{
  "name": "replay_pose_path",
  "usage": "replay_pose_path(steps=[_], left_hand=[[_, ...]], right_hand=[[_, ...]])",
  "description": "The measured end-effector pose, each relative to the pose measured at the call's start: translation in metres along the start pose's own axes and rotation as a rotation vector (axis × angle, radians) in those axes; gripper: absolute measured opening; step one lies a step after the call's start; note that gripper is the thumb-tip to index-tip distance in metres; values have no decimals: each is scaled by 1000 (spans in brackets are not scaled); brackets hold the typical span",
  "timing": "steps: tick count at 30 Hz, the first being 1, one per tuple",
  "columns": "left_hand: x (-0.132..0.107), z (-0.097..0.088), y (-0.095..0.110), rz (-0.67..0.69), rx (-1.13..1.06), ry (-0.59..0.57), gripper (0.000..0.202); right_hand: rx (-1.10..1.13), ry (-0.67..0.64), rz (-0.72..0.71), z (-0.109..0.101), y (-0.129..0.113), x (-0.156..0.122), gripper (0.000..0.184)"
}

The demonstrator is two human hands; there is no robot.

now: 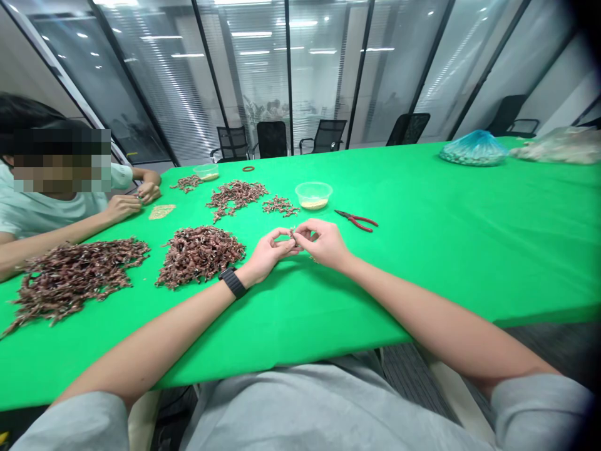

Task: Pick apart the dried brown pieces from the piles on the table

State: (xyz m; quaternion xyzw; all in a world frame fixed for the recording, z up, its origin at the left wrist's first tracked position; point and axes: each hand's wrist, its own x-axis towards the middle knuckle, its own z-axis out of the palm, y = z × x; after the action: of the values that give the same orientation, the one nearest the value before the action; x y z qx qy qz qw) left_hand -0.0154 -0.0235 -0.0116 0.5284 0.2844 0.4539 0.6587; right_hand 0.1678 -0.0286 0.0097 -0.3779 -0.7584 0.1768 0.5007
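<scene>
Head view: narrow pinch, my left hand (270, 249) and right hand (323, 244) both on small brown piece (293, 233), held at fingertips above green table (422, 282). Brown pile (200, 255) at 9 o'clock, pliers (355, 220) at 2, tub (313, 195) at 12.

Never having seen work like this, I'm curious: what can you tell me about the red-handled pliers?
The pliers lie flat on the green tablecloth, touched by nothing else. Their dark metal head points left toward a clear plastic tub; the two red grips, apparently plastic-coated, spread in a narrow V. They sit just beyond the person's right hand.
</scene>
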Motion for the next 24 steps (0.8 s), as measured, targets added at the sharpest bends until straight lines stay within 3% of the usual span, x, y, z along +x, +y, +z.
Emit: replay_pose_path(steps=[19, 24], left_hand=[[-2, 2, -1, 77, 126, 53, 43], [-4, 6, 3, 140, 216, 87, 40]], right_hand=[[-53, -46, -74, -3, -2, 0, 14], [-8, -48, 28, -4, -5, 0, 15]])
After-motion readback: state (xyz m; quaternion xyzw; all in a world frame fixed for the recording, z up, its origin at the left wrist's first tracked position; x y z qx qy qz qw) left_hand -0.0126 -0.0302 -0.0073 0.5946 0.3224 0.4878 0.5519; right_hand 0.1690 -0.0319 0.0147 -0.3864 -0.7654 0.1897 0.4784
